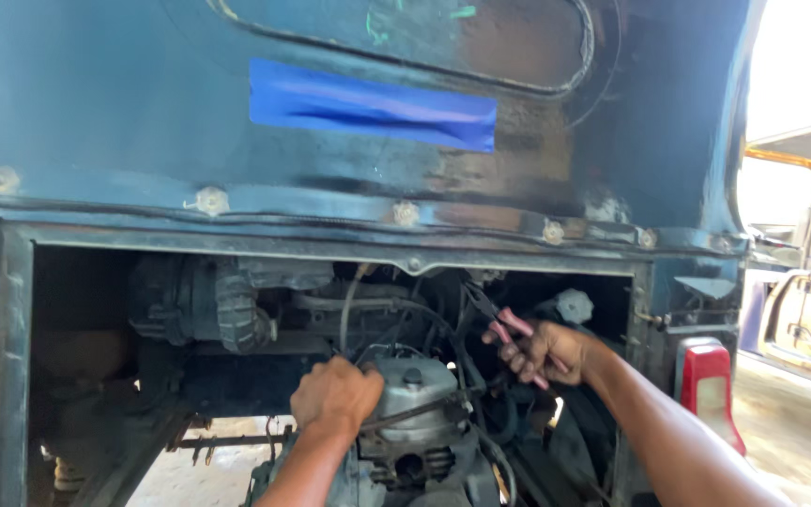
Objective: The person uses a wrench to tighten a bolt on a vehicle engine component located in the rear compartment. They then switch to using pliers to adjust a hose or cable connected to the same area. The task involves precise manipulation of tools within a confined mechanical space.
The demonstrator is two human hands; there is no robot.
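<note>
- Two hands in view, both reaching into one open engine bay [96, 310] at the back of a blue vehicle body [96, 122].
- One pair of pliers [497, 319] with pink-red handles, clamped in the right hand [542, 349]; fingers wrapped round both handles, dark nose pointing up and left toward a tangle of black cables [424, 324].
- Whether the plier nose grips a cable: cannot tell, too dark there.
- Left hand [335, 394] closed into a loose fist, pressed on the left edge of one grey metal engine cover [415, 394]; what lies under its fingers hidden.
- Engine cover rounded, dull silver, with a small cap on top and ribbed fins below; just right of the left hand, below and left of the right hand.
- One black hose lying across the cover between the two hands.
- One dark ribbed rubber boot [235, 314] up and left of the left hand.
- Five rusty bolt heads along the body seam above both hands, one [210, 200] above the left.
- One strip of blue tape [373, 105] high above the hands.
- One red tail lamp [708, 380] right of the right forearm.
- Cables and hoses crowding the space between pliers and cover.
</note>
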